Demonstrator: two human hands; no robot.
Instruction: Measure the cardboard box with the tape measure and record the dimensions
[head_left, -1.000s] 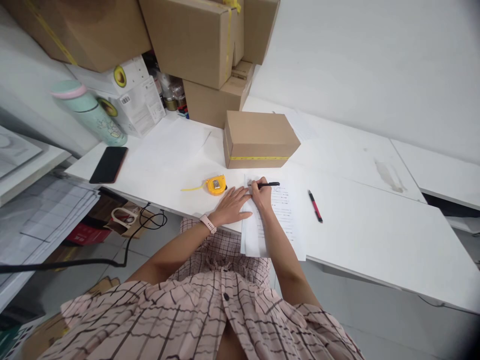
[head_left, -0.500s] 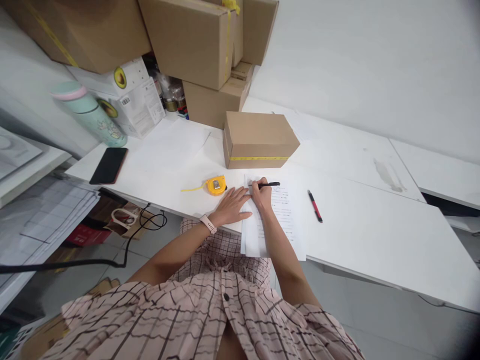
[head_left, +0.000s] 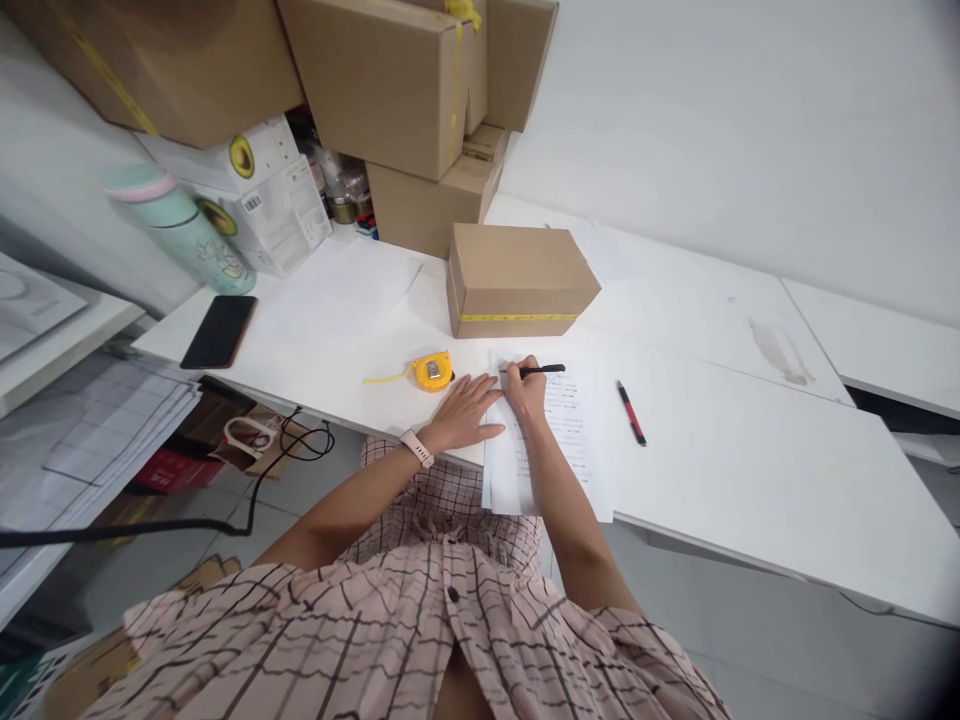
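By the brown cardboard box [head_left: 520,262], the right hand [head_left: 526,390] pinches a thin black pen [head_left: 551,368], just nudged along white printed paper [head_left: 567,460], likely writing. The left hand [head_left: 461,415] lies flat, empty.

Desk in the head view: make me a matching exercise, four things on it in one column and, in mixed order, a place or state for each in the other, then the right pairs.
Column one:
1. Black pen
2. Tape measure
3. Phone
4. Red pen

Column two:
A. Lying near the bottle
B. Lying right of the printed sheets
C. Held in the right hand
D. Strip partly out

Pairs: 1-C, 2-D, 3-A, 4-B
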